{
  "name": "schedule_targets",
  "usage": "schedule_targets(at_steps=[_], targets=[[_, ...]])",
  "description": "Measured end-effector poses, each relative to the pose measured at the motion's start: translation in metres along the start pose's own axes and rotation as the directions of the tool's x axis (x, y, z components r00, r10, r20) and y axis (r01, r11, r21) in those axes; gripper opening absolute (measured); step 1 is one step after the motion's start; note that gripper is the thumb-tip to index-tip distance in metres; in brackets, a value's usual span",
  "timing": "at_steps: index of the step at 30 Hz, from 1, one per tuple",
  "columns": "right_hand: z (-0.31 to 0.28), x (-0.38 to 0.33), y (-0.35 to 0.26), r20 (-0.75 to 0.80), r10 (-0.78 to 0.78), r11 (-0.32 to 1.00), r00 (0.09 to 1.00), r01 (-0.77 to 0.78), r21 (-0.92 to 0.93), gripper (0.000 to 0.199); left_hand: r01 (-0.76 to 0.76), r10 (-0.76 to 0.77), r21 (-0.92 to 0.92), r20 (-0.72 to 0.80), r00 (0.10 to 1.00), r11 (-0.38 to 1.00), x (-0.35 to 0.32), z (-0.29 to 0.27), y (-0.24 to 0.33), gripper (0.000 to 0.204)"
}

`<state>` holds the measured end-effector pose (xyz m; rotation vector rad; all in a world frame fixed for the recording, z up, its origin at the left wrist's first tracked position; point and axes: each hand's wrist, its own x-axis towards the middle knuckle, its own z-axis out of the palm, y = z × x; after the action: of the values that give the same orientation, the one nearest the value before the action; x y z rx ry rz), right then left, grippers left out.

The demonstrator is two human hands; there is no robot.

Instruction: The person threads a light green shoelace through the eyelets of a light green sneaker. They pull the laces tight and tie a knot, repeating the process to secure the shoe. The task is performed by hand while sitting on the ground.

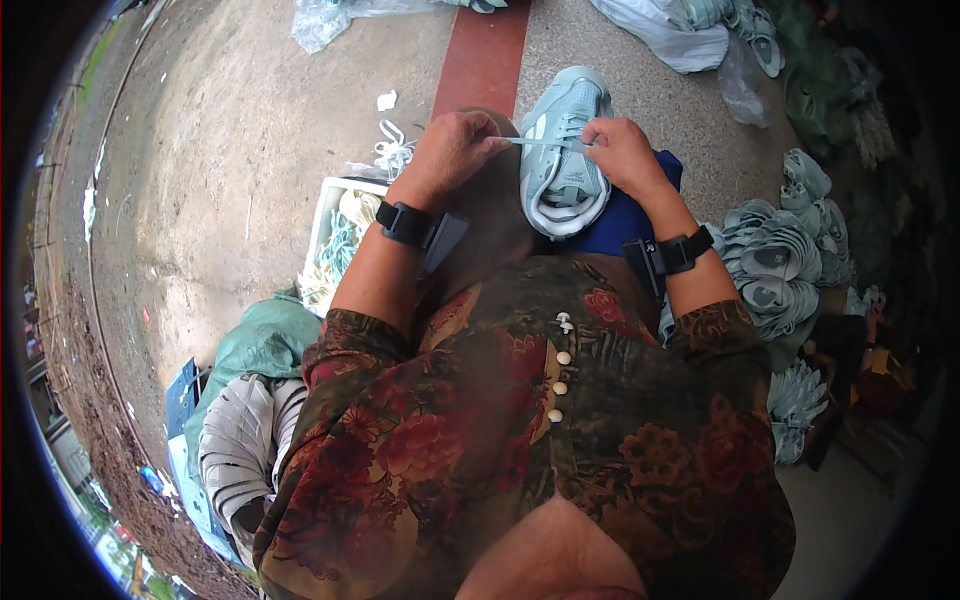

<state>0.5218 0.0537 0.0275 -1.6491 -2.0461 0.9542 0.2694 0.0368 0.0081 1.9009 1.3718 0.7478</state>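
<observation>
at the left a green sack [262,335] sat near a white basket [319,225] of loose laces [342,238], beside the person's left forearm. the left hand [452,152] was closed, thumb and fingertips pinching one end of a pale blue lace [540,142] drawn taut across the light blue shoe [562,170], which rested toe-away against blue cloth [625,225] between the hands. the right hand [627,155] pinched the lace by the shoe's right edge, and farther right stood piled pale blue shoe uppers [768,250].

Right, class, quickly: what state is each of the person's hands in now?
Left hand: closed, pinching the pale lace.
Right hand: closed, pinching the same lace, over the light-blue shoe.
</observation>
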Motion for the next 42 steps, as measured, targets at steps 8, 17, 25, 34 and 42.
schedule_targets(at_steps=[8, 17, 25, 34, 42], targets=[[-0.003, 0.022, 0.010, 0.207, 0.004, 0.990, 0.978, 0.025, -0.136, 0.006, -0.025, 0.027, 0.048, -0.031, 0.999, 0.999, 0.001, 0.002, 0.001, 0.018], [-0.002, -0.001, 0.014, 0.026, -0.003, 0.951, 1.000, -0.005, 0.308, 0.007, -0.012, 0.015, 0.073, -0.042, 0.999, 0.997, -0.002, 0.003, 0.005, 0.019], [-0.009, 0.009, 0.006, 0.294, 0.027, 1.000, 0.955, -0.026, -0.009, 0.008, -0.038, 0.043, 0.097, -0.045, 0.998, 0.995, -0.002, 0.004, 0.005, 0.019], [-0.025, -0.009, 0.012, 0.341, -0.049, 0.701, 0.939, -0.210, 0.681, 0.008, 0.007, -0.004, 0.109, -0.029, 1.000, 0.994, -0.001, 0.004, 0.008, 0.018], [-0.005, -0.001, 0.008, -0.190, -0.400, 0.840, 0.896, 0.276, -0.468, 0.005, 0.029, -0.029, 0.031, -0.013, 0.999, 0.999, -0.001, 0.003, 0.007, 0.014]])
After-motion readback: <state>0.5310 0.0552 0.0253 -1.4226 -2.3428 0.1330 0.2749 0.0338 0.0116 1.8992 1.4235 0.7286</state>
